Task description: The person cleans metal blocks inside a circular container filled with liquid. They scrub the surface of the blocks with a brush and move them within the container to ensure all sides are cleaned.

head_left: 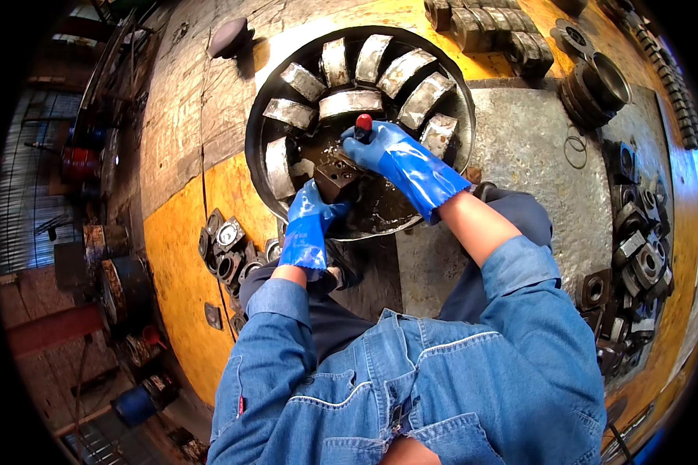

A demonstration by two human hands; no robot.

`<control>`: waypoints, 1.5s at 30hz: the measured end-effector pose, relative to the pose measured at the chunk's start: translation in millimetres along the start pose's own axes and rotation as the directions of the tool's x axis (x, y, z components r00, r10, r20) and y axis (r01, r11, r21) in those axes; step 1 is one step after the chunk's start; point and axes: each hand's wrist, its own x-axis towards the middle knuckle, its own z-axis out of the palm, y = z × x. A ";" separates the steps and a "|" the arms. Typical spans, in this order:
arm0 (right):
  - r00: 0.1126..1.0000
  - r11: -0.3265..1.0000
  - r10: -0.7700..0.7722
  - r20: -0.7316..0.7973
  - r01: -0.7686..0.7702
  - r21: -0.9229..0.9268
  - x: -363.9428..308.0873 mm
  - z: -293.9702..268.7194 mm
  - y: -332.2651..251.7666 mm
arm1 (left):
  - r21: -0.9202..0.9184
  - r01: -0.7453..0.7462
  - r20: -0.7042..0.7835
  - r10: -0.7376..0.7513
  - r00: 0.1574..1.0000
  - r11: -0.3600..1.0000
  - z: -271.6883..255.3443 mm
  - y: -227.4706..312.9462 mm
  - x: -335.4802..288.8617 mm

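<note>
Both my hands wear blue rubber gloves and are inside a wide, round black tub [256, 167] with dark liquid in its bottom. With my left hand [309, 211] I grip a dark metal block [336, 177] that has holes in its upper face. My right hand [376, 147] is closed around a tool with a red-and-black handle [364, 122]. Its working end is hidden or too small to name, close to the block. Around the inside of the tub stand several curved grey metal blocks [333, 62], wet and shiny.
Nut-like metal parts [229, 248] lie on the yellow floor at left. More dark metal parts [644, 263] are piled at right. Several rings [606, 81] and a row of blocks [485, 31] stand beyond the tub. A dark rounded object [229, 39] sits at far left.
</note>
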 end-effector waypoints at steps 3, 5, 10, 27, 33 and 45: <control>0.978 0.995 -0.071 0.195 0.057 0.076 -16.7 2.7 -15.3 | 0.007 0.045 0.000 -0.045 0.999 0.999 0.6 -14.9 -0.9; 0.985 0.994 -0.035 0.171 0.051 -0.093 1.8 -2.1 0.1 | 0.030 0.043 0.031 -0.044 0.999 0.999 0.7 -7.0 2.5; 0.995 0.944 0.086 0.055 -0.063 -0.324 4.5 -19.1 -9.0 | 0.081 0.057 0.038 -0.060 0.997 0.995 -3.6 -12.4 -0.9; 0.996 0.995 0.095 -0.005 -0.095 -0.017 37.8 -25.5 46.2 | -0.041 0.000 0.058 0.002 0.998 0.999 7.4 -10.4 13.7; 0.985 0.973 0.136 -0.105 -0.153 -0.172 25.5 -25.1 24.3 | -0.028 0.008 0.037 -0.007 0.999 1.000 9.8 -24.1 13.4; 0.989 0.807 0.109 -0.097 -0.145 -0.572 13.0 -13.3 10.1 | -0.008 0.066 0.017 -0.066 0.998 0.998 8.9 -28.2 6.3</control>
